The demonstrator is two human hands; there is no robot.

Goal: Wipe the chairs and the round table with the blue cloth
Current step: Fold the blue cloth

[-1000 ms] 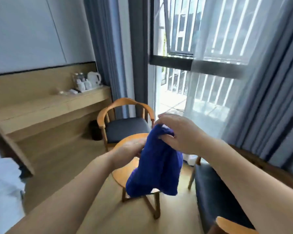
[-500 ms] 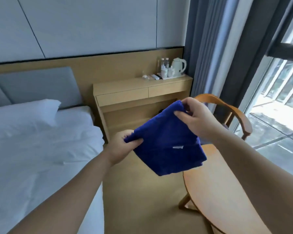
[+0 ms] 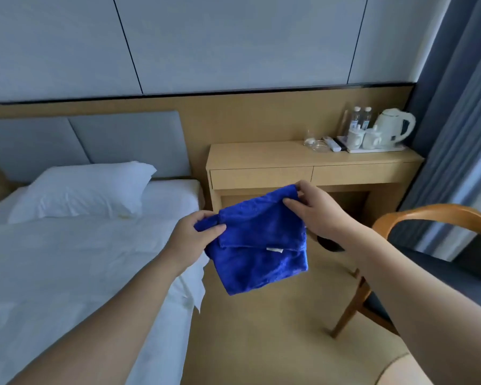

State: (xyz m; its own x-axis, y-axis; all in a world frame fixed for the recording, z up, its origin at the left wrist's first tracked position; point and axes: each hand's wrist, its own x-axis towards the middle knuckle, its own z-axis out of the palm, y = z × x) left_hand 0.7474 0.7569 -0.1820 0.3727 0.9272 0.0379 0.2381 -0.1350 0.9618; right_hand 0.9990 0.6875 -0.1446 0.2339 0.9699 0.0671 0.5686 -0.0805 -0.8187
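A folded blue cloth (image 3: 258, 245) hangs in the air in front of me, a small white label showing on its fold. My left hand (image 3: 190, 237) pinches its left corner. My right hand (image 3: 317, 209) pinches its upper right corner. One wooden chair (image 3: 433, 215) with a curved back and a dark seat stands at the right, partly behind my right forearm. The round table shows only as a pale sliver (image 3: 395, 376) at the bottom right edge.
A bed (image 3: 67, 259) with white sheets and a pillow fills the left. A wooden desk (image 3: 311, 168) against the wall carries a kettle (image 3: 395, 126), cups, bottles and a glass. Blue curtains (image 3: 461, 134) hang at the right. Bare wooden floor lies between bed and chair.
My view has swung left, from the window and chairs to the bed and desk. The round table has slid almost out of sight. Both hands have spread the cloth from a hanging bunch into a fold.
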